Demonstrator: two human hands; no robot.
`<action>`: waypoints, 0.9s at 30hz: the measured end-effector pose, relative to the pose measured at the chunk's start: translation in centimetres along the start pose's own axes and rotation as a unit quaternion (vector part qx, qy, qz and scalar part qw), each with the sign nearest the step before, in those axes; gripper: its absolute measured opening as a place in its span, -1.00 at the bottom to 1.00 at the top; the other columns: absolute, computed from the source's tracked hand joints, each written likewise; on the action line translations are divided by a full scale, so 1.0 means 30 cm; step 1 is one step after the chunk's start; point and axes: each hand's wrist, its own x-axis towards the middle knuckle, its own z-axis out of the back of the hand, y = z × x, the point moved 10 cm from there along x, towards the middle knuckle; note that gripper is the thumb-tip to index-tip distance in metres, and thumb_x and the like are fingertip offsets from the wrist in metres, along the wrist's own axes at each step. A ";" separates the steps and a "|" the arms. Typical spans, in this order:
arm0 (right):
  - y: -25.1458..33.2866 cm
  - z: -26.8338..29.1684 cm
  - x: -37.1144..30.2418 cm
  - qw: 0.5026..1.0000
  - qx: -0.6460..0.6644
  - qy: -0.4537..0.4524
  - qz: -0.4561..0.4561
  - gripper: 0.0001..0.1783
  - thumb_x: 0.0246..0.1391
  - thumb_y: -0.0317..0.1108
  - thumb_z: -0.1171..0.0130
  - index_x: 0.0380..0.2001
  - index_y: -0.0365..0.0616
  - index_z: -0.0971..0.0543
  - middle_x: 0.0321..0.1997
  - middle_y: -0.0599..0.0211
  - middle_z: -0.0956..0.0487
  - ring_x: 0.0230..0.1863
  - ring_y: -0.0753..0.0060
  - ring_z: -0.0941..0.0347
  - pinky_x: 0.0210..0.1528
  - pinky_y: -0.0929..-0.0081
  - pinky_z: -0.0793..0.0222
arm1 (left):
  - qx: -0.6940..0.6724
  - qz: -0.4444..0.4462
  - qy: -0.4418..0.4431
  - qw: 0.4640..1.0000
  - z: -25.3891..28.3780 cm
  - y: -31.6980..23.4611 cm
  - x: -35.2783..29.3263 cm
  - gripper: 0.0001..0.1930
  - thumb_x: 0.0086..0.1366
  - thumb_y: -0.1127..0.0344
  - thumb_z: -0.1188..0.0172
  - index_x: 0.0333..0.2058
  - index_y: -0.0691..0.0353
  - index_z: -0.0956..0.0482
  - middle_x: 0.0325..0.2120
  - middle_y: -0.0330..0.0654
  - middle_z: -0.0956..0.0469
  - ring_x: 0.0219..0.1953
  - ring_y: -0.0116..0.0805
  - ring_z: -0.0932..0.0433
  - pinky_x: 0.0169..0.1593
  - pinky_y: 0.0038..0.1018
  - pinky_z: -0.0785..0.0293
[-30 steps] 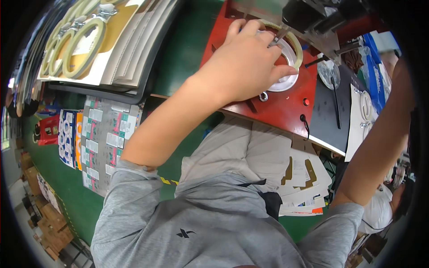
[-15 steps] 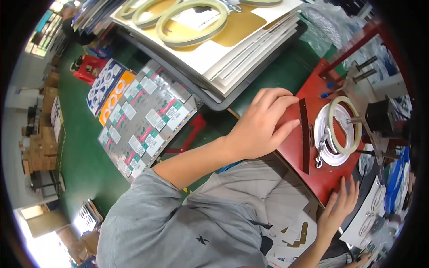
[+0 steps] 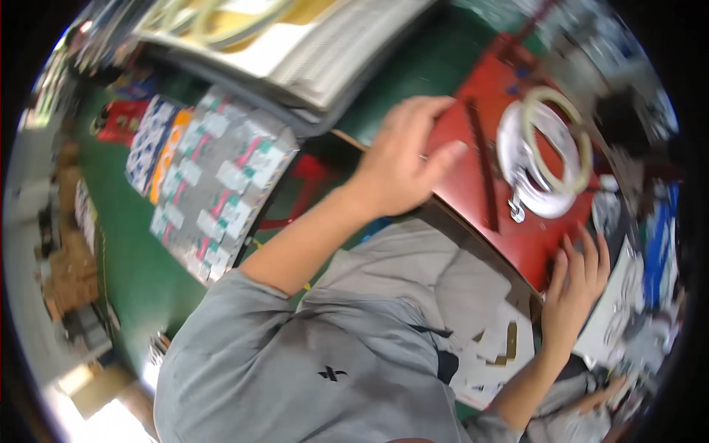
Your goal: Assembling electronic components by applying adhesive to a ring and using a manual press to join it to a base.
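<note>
My left hand [image 3: 402,155] rests at the near-left edge of a red tabletop [image 3: 517,247], thumb apart from the fingers and nothing in it. At the tabletop's right front edge is my right hand [image 3: 580,277], its fingers spread and also holding nothing. Between and beyond them lies a white ring-shaped piece [image 3: 509,140], partly covered by a pale beige ring [image 3: 583,159]. A metal clasp [image 3: 517,208] sits at the white piece's near-left side. Left of these rings, a dark narrow bar [image 3: 481,166] runs along the tabletop, close to my left hand.
A blurred dark machine [image 3: 628,122] stands beyond the rings. Upper left, a black tray [image 3: 317,122] bears stacked white sheets [image 3: 317,63] with beige rings on top. Printed sheets [image 3: 221,181] stand left of my forearm. Clear plastic wrapping [image 3: 591,44] lies at the far right.
The whole view has swung, so the tabletop, rings and tray appear further up and left, with blur. Both hands keep nearly the same places at the tabletop's edges.
</note>
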 end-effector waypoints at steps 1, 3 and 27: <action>0.011 0.016 0.014 1.000 -0.002 -0.022 0.006 -0.76 0.33 -0.37 -0.15 -0.03 -0.22 -0.64 0.28 0.18 -0.53 0.45 -0.06 -0.25 0.44 0.07 -0.11 | -0.015 0.014 0.004 1.000 0.006 0.019 -0.005 -0.45 0.34 0.16 -0.28 0.17 0.41 -0.43 0.08 0.21 -0.49 0.14 0.21 -0.47 0.25 -0.12 -0.38; 0.015 0.056 0.028 0.996 0.048 -0.072 -0.007 -0.73 0.27 -0.40 -0.24 0.01 -0.20 -0.61 0.25 0.14 -0.54 0.38 -0.03 -0.33 0.40 0.08 -0.18 | -0.012 0.018 0.022 1.000 0.008 0.023 -0.004 -0.45 0.35 0.17 -0.28 0.19 0.40 -0.42 0.08 0.18 -0.49 0.14 0.16 -0.47 0.25 -0.15 -0.38; 0.083 0.053 0.203 0.954 0.212 -0.185 0.100 -0.75 0.11 -0.49 -0.29 -0.11 -0.11 -0.66 0.00 0.26 -0.63 0.20 0.09 -0.49 0.25 0.18 -0.32 | 0.066 -0.265 0.141 0.952 -0.133 -0.429 0.201 -0.87 0.14 0.43 -0.40 -0.33 0.24 -0.65 -0.27 -0.16 -0.54 -0.15 -0.09 -0.47 -0.04 -0.25 -0.46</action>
